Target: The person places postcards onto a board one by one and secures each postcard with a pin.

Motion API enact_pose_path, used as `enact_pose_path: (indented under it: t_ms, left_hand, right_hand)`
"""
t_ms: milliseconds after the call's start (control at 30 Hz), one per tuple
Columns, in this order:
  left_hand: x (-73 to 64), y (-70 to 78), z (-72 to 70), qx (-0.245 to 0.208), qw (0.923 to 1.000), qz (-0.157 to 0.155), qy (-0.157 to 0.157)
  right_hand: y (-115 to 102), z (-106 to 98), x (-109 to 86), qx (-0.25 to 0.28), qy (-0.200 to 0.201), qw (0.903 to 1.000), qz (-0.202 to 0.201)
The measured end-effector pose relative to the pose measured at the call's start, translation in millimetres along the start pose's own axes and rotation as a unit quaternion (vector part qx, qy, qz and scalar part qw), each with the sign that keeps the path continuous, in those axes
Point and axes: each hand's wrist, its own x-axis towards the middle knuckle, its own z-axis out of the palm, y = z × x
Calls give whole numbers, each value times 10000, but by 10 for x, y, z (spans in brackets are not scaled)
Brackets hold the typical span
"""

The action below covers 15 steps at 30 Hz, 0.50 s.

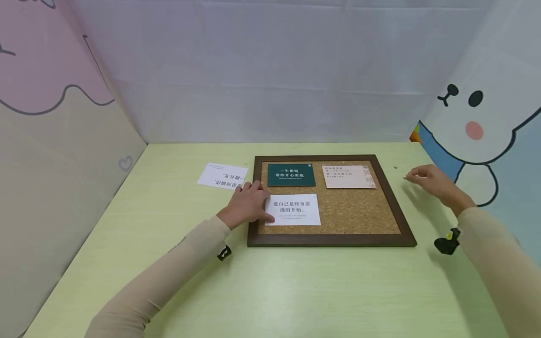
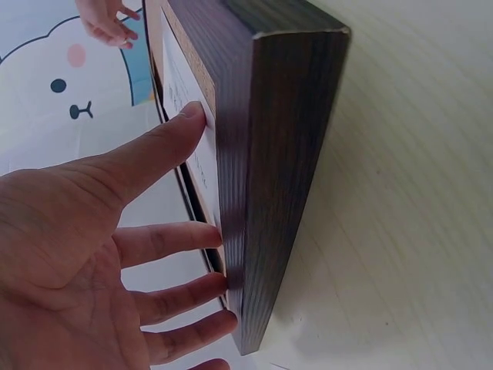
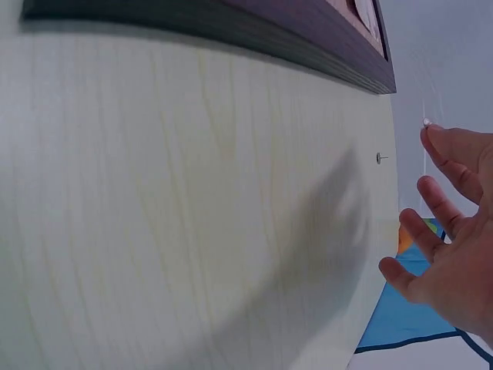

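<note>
My left hand (image 1: 250, 203) rests at the left edge of a white printed card (image 1: 296, 219), thumb and fingers spread and fairly straight. In the left wrist view the thumb (image 2: 192, 116) touches the card, and the other fingertips reach the brown frame (image 2: 235, 154). The card lies on the lower left of a framed corkboard (image 1: 355, 216). To the right of the board, above the table, my right hand (image 1: 437, 183) pinches a small thumbtack (image 3: 427, 122) between thumb and forefinger. Its other fingers are spread apart.
A dark green card (image 1: 291, 183) with a tack at its top right corner and a pink card (image 1: 344, 183) lie along the board's upper part. Another white card (image 1: 217, 176) lies upside down left of the board. A loose thumbtack (image 3: 379, 158) sits on the table (image 1: 296, 291).
</note>
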Motion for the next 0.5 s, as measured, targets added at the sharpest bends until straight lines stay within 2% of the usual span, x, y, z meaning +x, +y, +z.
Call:
enact_pose_path:
  t_ms: [133, 267, 500]
  left_hand:
    - [5, -2, 3, -7, 10000, -5, 0]
    - [6, -11, -3, 19, 10000, 4, 5]
    - [26, -8, -2, 20, 10000, 23, 11]
  right_hand:
    - [4, 18, -8, 953, 8, 9950, 312]
    - [32, 34, 2, 1793, 55, 9819, 613]
    - [63, 54, 0, 2659, 52, 9608, 780]
